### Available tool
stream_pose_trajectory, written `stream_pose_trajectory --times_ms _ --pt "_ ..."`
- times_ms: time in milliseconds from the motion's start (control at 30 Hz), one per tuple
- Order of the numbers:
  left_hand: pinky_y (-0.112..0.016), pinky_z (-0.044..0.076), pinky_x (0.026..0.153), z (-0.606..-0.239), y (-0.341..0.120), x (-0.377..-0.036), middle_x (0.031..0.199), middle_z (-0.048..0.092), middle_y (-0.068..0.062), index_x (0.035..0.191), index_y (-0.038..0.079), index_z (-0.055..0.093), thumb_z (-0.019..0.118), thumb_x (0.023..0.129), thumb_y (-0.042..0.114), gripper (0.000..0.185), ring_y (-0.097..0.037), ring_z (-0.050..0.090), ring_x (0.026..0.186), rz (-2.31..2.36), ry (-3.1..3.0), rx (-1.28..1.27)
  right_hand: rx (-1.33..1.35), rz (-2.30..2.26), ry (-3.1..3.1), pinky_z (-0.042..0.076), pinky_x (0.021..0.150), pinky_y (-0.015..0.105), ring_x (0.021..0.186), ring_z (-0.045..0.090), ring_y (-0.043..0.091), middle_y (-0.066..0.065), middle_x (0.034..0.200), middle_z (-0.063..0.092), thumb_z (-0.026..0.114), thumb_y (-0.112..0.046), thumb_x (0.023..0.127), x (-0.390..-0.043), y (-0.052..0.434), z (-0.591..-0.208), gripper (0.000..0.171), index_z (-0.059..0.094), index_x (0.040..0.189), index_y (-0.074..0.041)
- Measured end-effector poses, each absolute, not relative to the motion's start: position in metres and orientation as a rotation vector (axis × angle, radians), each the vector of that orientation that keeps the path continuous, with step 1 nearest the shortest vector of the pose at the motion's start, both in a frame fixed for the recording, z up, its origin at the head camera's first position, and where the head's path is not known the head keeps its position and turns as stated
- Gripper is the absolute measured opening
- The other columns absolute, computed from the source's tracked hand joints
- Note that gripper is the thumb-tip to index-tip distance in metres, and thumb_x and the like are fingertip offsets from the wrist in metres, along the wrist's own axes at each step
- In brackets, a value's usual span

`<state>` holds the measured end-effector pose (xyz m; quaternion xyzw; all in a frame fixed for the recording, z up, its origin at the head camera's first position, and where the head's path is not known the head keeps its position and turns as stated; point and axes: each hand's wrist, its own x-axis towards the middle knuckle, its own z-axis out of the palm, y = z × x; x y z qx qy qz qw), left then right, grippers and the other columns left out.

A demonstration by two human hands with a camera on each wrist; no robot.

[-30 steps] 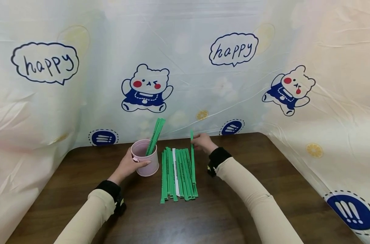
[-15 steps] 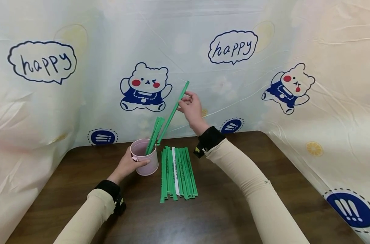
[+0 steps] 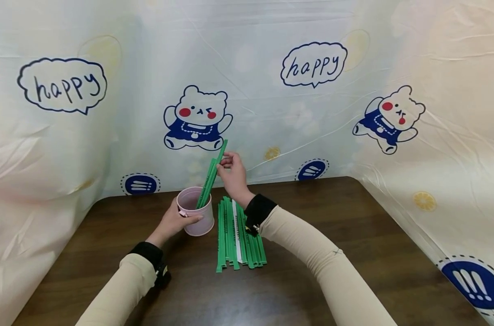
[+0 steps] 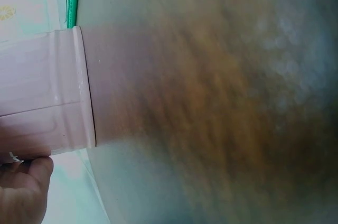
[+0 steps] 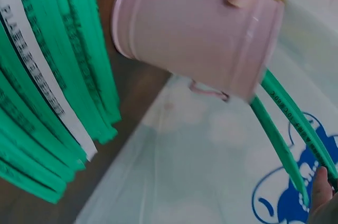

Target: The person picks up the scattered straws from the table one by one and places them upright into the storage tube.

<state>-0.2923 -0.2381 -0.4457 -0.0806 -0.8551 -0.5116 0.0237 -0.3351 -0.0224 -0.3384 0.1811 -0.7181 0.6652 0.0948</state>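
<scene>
Head view: the right hand (image 3: 232,174) pinches the upper end of a green paper-sleeved straw (image 3: 212,174) between thumb and fingertips; its lower end sits inside the pink cup (image 3: 198,217), leaning beside other green sleeves already there. The left hand (image 3: 171,222) curls round the cup's near side, thumb across its front, steadying it on the dark wooden table (image 3: 352,235). Just right of the cup lies a row of green sleeves (image 3: 230,235) with one white one among them; their black print is too small to read. On the backdrop (image 3: 271,113), speech bubbles read "happy" beside cartoon bears.
</scene>
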Motion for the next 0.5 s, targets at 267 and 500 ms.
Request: stream_pose_trajectory --times_ms 267,500 --pt "-0.066 0.038 0.116 -0.446 -0.237 -0.293 0.155 0.039 -0.026 0.16 0.004 0.017 0.08 0.089 0.021 0.096 -0.043 0.042 0.141 -1.569 -2.643 -0.26 0.543 1.907 -2.202 0.058 0.094 0.037 0.116 0.061 0.038 0.026 0.123 0.059 0.055 -0.002 0.103 -0.33 -0.029 -0.36 0.039 0.045 0.14 0.003" --pt "-0.064 0.039 0.116 -0.446 -0.236 -0.292 0.154 0.04 -0.027 0.159 0.003 0.017 0.08 0.089 0.019 0.096 -0.043 0.043 0.141 -1.563 -2.646 -0.234 0.511 1.917 -2.212 0.056 0.095 0.039 0.116 0.06 0.039 0.027 0.121 0.059 0.057 -0.002 0.102 -0.327 -0.029 -0.37 0.039 0.046 0.139 0.003"
